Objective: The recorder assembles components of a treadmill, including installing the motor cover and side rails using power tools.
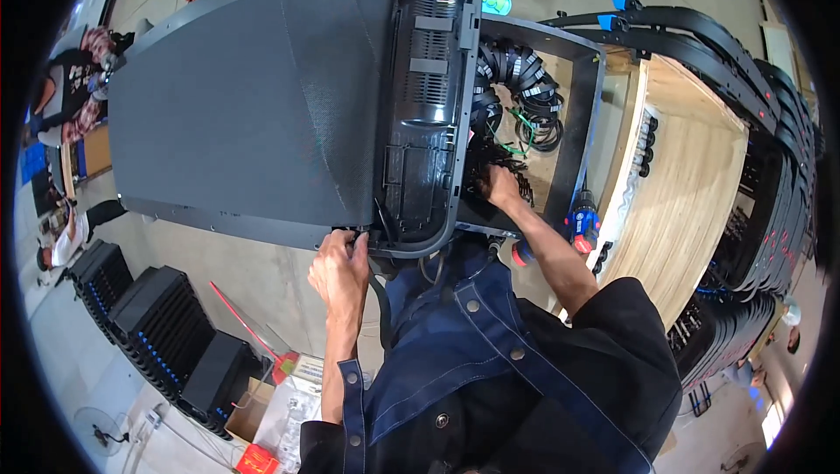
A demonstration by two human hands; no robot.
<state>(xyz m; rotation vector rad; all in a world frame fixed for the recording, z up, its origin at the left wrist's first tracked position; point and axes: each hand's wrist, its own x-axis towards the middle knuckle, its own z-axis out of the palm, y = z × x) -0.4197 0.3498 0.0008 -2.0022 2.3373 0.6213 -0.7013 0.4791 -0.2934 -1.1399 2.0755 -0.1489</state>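
Observation:
A large dark grey treadmill deck (245,115) with a black ribbed motor housing (429,80) fills the middle of the view. My left hand (339,271) grips the near edge of the machine beside the housing, fingers curled on a black part. My right hand (500,185) reaches into a black frame box (582,115) and is closed among black cables (525,89) coiled inside it; what it holds is hidden. A blue and red cordless drill (582,224) stands just right of my right forearm.
A wooden cart (691,176) with stacked black curved parts (779,168) stands at the right. Black ribbed cases (149,316) lie on the floor at lower left, near cardboard and red packaging (262,439). Other people work at the far left (74,80).

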